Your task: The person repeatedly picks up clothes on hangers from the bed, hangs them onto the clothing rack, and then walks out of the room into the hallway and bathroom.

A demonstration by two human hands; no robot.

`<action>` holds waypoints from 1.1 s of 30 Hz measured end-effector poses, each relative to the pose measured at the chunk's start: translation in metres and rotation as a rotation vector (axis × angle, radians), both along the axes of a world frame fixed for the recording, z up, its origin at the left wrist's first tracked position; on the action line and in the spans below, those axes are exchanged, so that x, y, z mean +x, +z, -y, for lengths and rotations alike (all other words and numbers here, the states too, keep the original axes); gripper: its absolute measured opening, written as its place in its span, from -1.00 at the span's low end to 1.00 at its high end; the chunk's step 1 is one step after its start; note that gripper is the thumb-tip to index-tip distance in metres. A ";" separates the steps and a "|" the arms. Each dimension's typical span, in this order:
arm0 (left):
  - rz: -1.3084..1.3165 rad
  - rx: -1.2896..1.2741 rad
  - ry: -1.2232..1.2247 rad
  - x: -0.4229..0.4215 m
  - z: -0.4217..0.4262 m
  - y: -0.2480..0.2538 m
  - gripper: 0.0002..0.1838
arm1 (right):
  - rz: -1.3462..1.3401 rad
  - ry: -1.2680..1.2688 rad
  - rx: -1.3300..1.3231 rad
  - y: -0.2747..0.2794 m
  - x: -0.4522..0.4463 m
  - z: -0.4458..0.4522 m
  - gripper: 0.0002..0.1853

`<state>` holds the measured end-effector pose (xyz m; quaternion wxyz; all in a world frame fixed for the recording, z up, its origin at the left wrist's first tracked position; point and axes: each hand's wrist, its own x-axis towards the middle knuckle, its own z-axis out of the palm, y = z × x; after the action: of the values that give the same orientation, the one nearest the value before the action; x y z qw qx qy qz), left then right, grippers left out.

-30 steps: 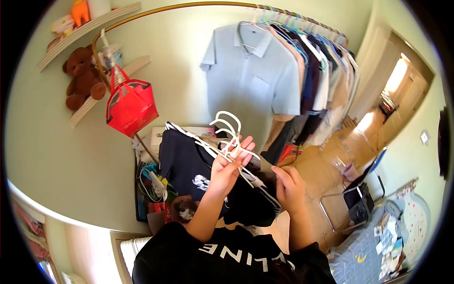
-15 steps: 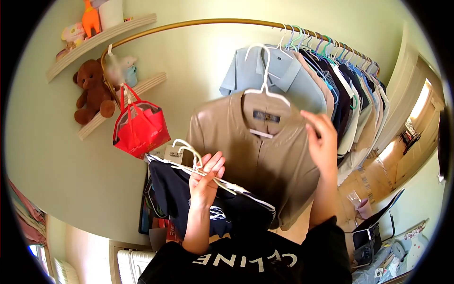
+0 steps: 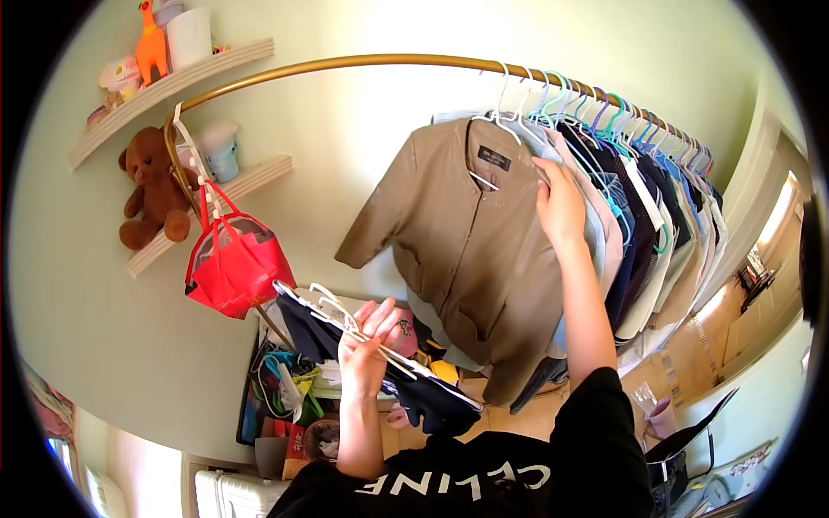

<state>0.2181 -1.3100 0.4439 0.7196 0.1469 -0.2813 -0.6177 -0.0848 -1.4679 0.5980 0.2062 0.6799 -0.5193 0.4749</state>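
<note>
The brown jacket [image 3: 466, 233] hangs at the left end of the row, its white hanger [image 3: 503, 104] reaching up to the brass rail [image 3: 363, 62]. At the jacket's shoulder beside the collar, my right hand [image 3: 563, 207] is closed on the fabric, thumb in front. Lower down, my left hand [image 3: 367, 350] holds several white hangers [image 3: 332, 302] together, their hooks pointing up and left. Black garments [image 3: 432, 406] hang from these hangers, partly hidden behind my left hand and forearm.
A row of clothes [image 3: 648, 207] fills the rail's right side. A red bag [image 3: 237, 272] hangs at the left, near a brown teddy bear [image 3: 155, 186] on a wall shelf [image 3: 259, 173]. Bins and assorted items stand below, with a folding chair [image 3: 691, 440] at lower right.
The brown jacket has moved up and back onto the rail, in front of the grey-blue shirt. My right hand went with it. The held hangers and black garments have turned more edge-on.
</note>
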 end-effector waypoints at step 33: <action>0.079 -0.241 -0.253 -0.093 0.056 0.013 -0.19 | 0.358 0.643 0.603 -0.118 0.031 -0.146 -0.82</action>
<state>0.1256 -1.3656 0.4570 0.6368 0.0469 -0.3976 -0.6589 -0.0538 -1.3214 0.4796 -0.2507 0.7430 -0.4246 0.4525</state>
